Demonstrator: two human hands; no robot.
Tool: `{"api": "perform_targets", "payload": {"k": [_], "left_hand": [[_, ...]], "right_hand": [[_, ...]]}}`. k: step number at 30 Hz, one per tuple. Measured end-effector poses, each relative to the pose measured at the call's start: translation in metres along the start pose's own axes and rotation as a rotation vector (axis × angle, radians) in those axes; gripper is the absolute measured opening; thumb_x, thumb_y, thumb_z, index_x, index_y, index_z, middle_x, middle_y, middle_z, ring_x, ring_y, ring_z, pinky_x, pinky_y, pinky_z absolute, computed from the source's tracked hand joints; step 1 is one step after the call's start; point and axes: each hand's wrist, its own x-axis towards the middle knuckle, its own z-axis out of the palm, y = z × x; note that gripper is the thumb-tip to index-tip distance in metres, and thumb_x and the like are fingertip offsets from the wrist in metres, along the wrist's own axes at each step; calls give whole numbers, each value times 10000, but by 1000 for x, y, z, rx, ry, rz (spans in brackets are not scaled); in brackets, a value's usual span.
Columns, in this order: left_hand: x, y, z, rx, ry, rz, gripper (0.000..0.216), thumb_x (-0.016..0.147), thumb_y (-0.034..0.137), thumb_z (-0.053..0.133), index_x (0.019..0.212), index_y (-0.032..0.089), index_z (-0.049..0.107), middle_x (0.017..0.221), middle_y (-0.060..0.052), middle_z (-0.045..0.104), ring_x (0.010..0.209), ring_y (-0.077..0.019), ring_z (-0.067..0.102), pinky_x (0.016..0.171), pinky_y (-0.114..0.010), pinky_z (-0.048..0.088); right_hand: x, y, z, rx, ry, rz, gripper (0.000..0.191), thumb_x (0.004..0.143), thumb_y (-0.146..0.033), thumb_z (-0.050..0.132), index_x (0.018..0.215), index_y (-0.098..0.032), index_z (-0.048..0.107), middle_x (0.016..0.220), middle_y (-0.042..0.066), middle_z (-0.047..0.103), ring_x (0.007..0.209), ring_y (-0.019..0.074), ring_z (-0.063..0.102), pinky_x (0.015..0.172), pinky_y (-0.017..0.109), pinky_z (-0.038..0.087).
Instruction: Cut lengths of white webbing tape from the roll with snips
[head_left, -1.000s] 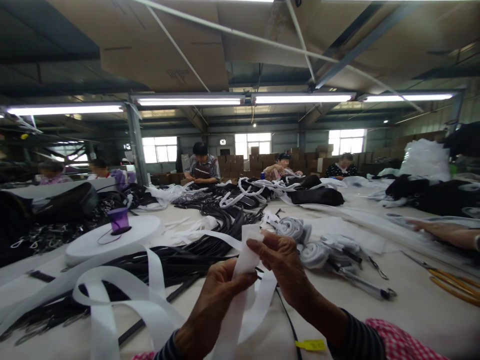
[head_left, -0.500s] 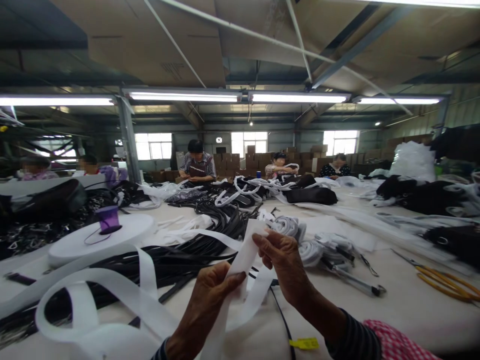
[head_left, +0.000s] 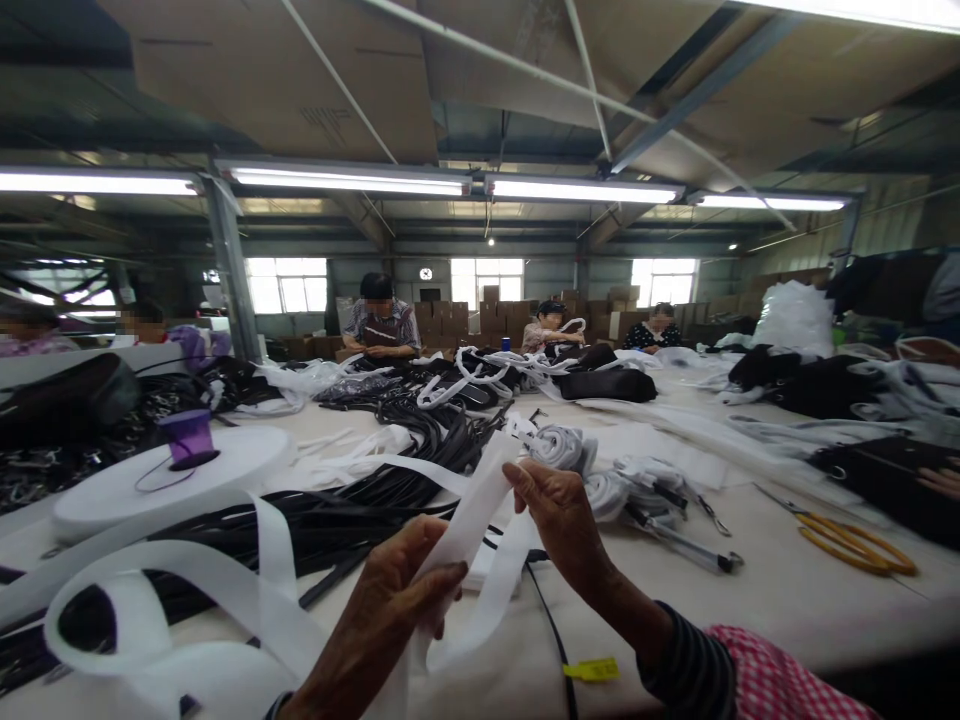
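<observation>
Both my hands hold a wide white webbing strap (head_left: 480, 505) above the table. My left hand (head_left: 390, 600) is closed round the strap low down, thumb pressed on it. My right hand (head_left: 559, 520) pinches the strap's upper end between thumb and fingers. The strap runs down past my left wrist and loops away to the left (head_left: 195, 590) toward a large flat white roll (head_left: 172, 480) with a purple spool (head_left: 187, 438) on top. Black straps (head_left: 375, 490) lie heaped just beyond my hands.
Rolled white strap bundles (head_left: 570, 450) and metal tools (head_left: 682, 540) lie right of my hands. Yellow-handled scissors (head_left: 855, 540) rest farther right. A small yellow tag (head_left: 592, 668) sits by my right forearm. Black bags (head_left: 607, 385) and several seated people (head_left: 379, 325) are across the table.
The view has swung slightly rightward and up. My right hand has lifted the strap's end a little higher and my left hand has slid lower along it.
</observation>
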Motion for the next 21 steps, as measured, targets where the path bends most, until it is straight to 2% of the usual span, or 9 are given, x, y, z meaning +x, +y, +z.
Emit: {"api": "perform_targets", "payload": {"k": [3, 7, 10, 14, 18, 21], "left_hand": [[-4, -2, -5, 42, -28, -25, 302, 840, 421, 783, 948, 157, 688, 717, 19, 588, 579, -113, 486, 533, -211, 404], [-8, -11, -11, 141, 32, -10, 300, 830, 447, 791, 857, 167, 687, 674, 32, 550, 602, -118, 479, 568, -211, 406], [-10, -17, -15, 228, 68, -35, 303, 841, 464, 779, 870, 177, 686, 683, 27, 569, 617, -138, 519, 576, -220, 407], [-11, -18, -17, 291, 49, -23, 243, 862, 413, 743, 885, 176, 692, 693, 19, 587, 624, -152, 541, 580, -233, 396], [-14, -15, -12, 262, 52, -38, 207, 848, 354, 743, 963, 183, 727, 731, 13, 633, 666, -167, 576, 626, -245, 422], [-15, -13, -7, 106, 109, -32, 349, 816, 480, 794, 1011, 204, 709, 851, -13, 701, 756, -192, 610, 649, -247, 453]], "right_hand": [[1, 6, -2, 43, 24, 70, 599, 954, -612, 615, 564, -171, 509, 546, -21, 419, 520, 92, 349, 557, 274, 283], [2, 9, 0, 191, 40, 219, 599, 899, -668, 651, 595, -157, 576, 530, -3, 504, 436, 73, 337, 468, 259, 208], [1, 10, 1, 295, 13, 285, 566, 853, -657, 715, 642, -140, 619, 546, 6, 546, 428, 64, 366, 446, 238, 199], [-2, 11, 2, 431, -51, 352, 500, 831, -585, 779, 697, -129, 625, 588, -4, 550, 468, 50, 374, 454, 211, 215], [-5, 10, 3, 494, -73, 433, 462, 772, -530, 840, 703, -127, 625, 593, -13, 527, 503, 53, 383, 463, 198, 205], [-4, 6, 3, 489, -19, 444, 443, 717, -482, 880, 672, -132, 612, 581, -21, 512, 506, 51, 371, 467, 194, 210]]}}
